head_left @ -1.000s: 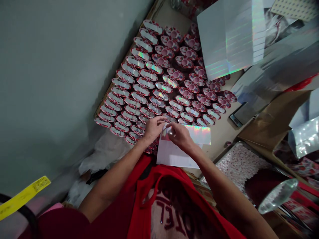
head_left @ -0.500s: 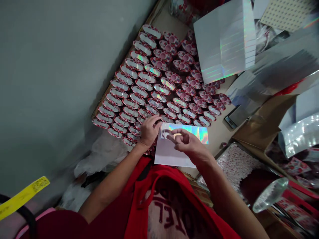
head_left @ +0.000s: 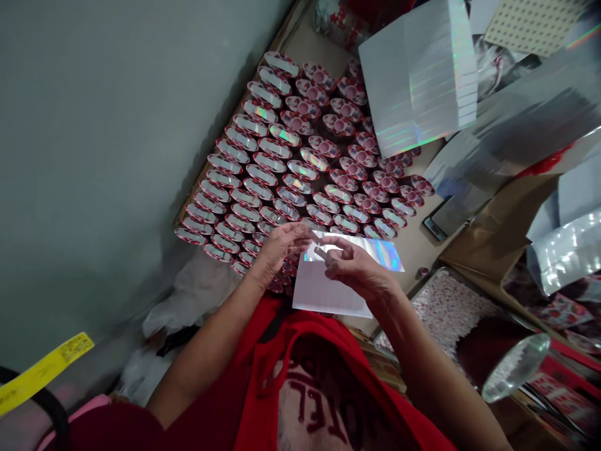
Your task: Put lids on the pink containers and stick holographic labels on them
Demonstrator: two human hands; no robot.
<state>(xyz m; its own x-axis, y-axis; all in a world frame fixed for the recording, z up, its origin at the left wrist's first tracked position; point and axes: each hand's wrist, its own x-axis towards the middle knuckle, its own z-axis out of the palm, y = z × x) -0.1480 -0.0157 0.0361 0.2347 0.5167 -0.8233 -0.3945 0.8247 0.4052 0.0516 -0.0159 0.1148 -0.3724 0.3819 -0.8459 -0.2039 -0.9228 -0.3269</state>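
My left hand and my right hand come close together in front of me. Their fingers are pinched on a small, narrow sticker strip, stretched between the fingertips. Under them lies a white sheet with a shiny rainbow band along its far edge. Just beyond the hands stand rows of red-patterned oval pieces. Many carry a silvery strip on top; others show a pink round centre. My fingers partly cover the strip and the sheet.
At the back right lies a large stack of white holographic sheets. A small flat device sits near a cardboard box. Right of me is a tray of small pale bits with a clear-rimmed scoop or cup. A grey wall borders the left.
My left hand has lifted from the sheet's corner and moved right, its fingertips now at the strip in my right hand. The sheet has turned slightly.
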